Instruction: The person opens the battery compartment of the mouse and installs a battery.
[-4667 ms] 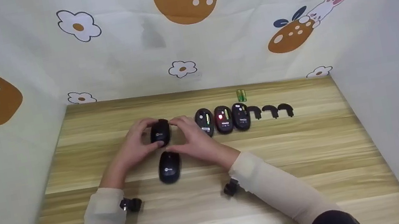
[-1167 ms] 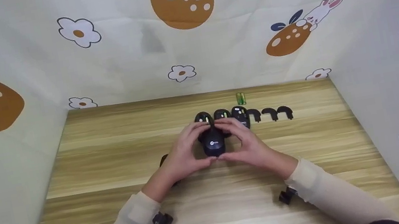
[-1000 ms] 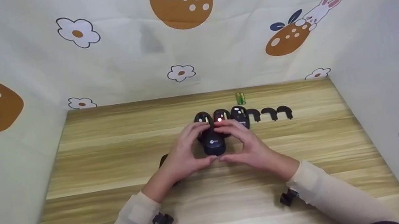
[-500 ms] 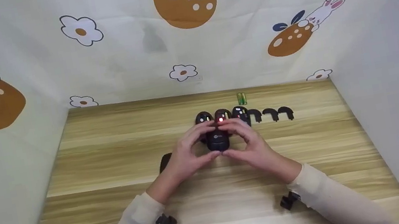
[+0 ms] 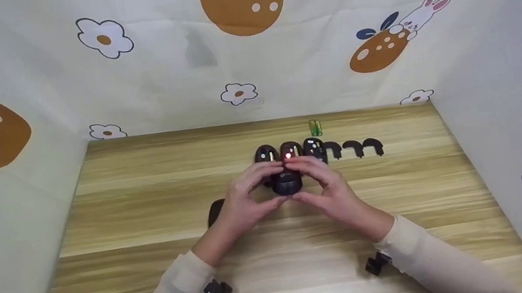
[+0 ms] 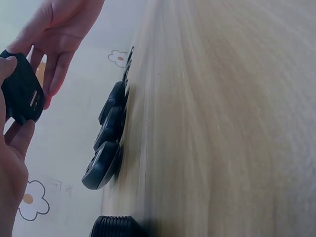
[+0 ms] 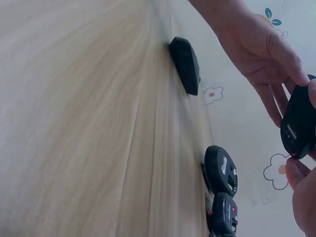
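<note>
Both hands hold a black computer mouse (image 5: 287, 184) lifted off the table, in front of a row of other mice. Left hand (image 5: 243, 200) grips its left side, thumb at the near end and fingers at the far end. Mirroring this, the right hand (image 5: 328, 185) grips the right side. Its dark underside with a small pale label shows in the left wrist view, where the held mouse (image 6: 22, 91) hangs between the fingertips. In the right wrist view, a red glint shows at one end of the held mouse (image 7: 297, 123).
Three mice lie belly-up side by side: left mouse (image 5: 264, 153), middle mouse (image 5: 290, 149) with a red light, right mouse (image 5: 314, 147). Three curved black covers (image 5: 353, 148) and two green batteries (image 5: 316, 128) lie nearby. Another mouse (image 5: 215, 212) is partly hidden by the left forearm.
Both hands have lifted the mouse from the left part of the table and carried it right. Lately it has shifted slightly rightward and tilted, its near end showing more.
</note>
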`<state>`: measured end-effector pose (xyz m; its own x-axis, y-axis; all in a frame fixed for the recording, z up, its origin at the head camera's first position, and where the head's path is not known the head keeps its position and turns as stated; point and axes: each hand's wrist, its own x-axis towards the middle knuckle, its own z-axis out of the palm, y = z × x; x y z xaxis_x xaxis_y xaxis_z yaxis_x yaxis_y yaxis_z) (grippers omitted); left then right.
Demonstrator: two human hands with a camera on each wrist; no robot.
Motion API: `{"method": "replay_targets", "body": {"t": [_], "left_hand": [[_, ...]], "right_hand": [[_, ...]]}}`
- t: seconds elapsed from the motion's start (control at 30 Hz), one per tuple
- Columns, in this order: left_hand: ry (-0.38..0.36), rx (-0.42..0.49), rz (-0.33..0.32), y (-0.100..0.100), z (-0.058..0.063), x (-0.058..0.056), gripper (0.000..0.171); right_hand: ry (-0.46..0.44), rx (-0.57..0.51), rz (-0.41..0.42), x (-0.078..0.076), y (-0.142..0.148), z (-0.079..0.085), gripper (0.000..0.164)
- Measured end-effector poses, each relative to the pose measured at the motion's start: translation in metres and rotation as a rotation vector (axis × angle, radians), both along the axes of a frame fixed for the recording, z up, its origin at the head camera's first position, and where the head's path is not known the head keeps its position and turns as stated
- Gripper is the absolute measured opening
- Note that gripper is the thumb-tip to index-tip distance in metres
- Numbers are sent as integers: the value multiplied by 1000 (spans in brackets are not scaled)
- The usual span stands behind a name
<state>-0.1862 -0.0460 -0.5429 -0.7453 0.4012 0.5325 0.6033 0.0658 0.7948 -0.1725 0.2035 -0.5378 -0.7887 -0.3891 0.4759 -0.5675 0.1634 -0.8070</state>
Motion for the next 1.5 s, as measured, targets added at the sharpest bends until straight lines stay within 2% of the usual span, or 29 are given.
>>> {"method": "replay_targets", "body": {"t": [0.13,0.27,0.4,0.6,0.83,0.97,1.23,1.37,1.5], "left_hand": [[-36,24,-28,1,0,2,53],[-64,31,-43,2,2,2,51],[-25,-5,-20,3,4,2,53],[41,-74,32,3,7,0,54],[52,-54,32,4,6,1,46],[8,-39,21,5,4,3,42],[-140,8,24,7,-1,6,42],[-176,13,51,7,-3,6,41],[-221,29,44,8,-3,6,40]], "right_hand": [[91,42,-56,-1,0,0,62],[99,13,-76,-1,-2,0,58],[97,-20,-69,-1,-2,0,56],[106,-9,-69,-1,-1,-2,52],[121,-3,-71,-1,-1,-3,47],[87,-41,-50,1,-2,-3,44],[-45,-88,-25,6,-5,-3,51],[-89,-91,25,6,-5,0,57],[-132,-97,79,6,-6,0,61]]}}
